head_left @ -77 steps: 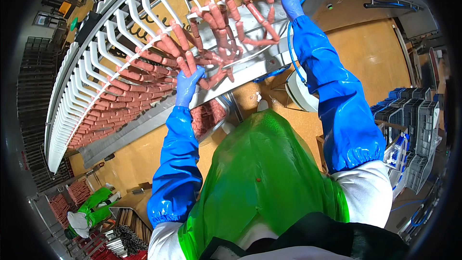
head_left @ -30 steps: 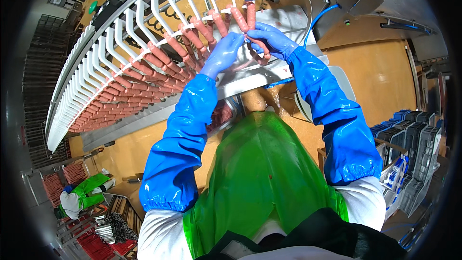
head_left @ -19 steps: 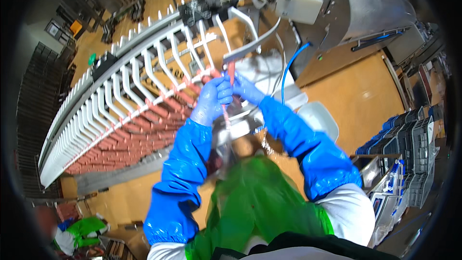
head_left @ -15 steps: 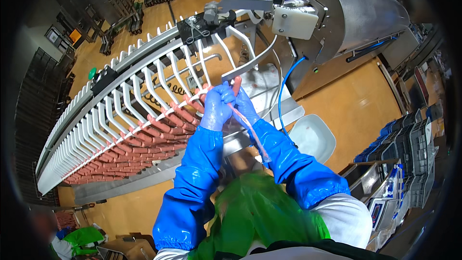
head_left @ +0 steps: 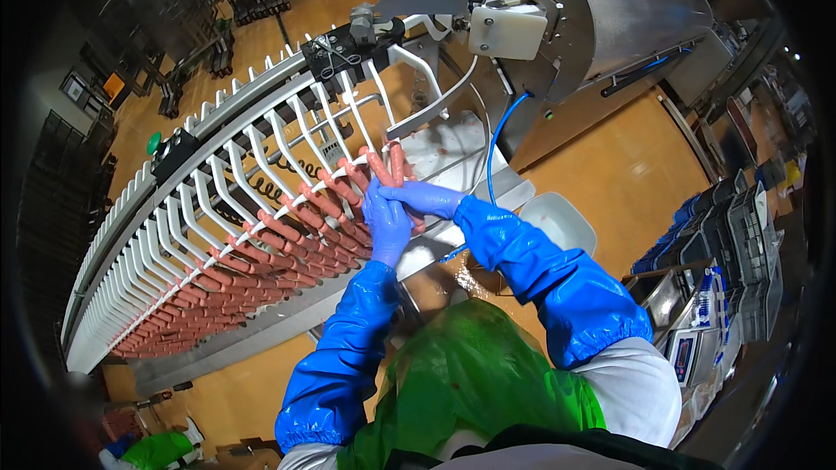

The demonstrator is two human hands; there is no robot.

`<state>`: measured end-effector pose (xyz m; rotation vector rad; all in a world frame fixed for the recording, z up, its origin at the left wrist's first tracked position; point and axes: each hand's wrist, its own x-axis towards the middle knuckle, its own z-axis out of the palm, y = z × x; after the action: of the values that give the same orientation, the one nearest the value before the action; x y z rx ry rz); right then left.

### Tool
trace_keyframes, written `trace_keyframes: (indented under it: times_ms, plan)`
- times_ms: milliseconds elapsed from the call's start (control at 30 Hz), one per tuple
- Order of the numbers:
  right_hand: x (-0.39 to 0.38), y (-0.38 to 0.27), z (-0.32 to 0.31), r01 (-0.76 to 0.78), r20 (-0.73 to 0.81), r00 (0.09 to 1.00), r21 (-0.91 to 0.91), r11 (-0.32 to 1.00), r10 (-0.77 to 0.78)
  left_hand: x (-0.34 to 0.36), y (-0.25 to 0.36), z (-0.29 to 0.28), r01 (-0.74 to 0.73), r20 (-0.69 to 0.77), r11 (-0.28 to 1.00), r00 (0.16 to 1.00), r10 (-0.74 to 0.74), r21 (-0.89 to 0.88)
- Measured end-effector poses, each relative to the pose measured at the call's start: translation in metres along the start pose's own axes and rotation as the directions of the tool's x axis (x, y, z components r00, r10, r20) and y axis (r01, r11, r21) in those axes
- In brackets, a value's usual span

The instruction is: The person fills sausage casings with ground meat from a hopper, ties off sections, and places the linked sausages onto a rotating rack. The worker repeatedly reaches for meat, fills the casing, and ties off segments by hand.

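Pink sausages [head_left: 397, 162] at 2 gloved hands [head_left: 389, 221]

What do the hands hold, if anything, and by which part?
Sausage links, apparently by their lower ends, where the left hand and right hand meet; the exact grip is hidden.

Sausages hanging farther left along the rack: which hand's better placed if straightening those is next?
Probably the left: the left hand is nearer those sausages. The right hand comes in from the right, so it would likely have to reach across the left.
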<state>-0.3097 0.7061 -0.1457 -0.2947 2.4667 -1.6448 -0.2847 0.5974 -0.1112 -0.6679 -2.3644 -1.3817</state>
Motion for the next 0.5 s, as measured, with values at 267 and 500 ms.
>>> trace_keyframes:
  times_ms: [267, 500]
  plan:
    - [0.002, -0.025, -0.013, -0.227, 0.035, 0.973, 0.356, 0.906, 0.230, -0.033, -0.147, -0.004, 0.039, 0.402, 0.997, 0.916, -0.012, -0.059]
    - [0.008, 0.014, 0.014, 0.021, -0.195, 0.980, 0.264, 0.964, 0.032, -0.218, -0.234, -0.124, 0.433, 0.570, 0.899, 0.722, -0.392, 0.069]
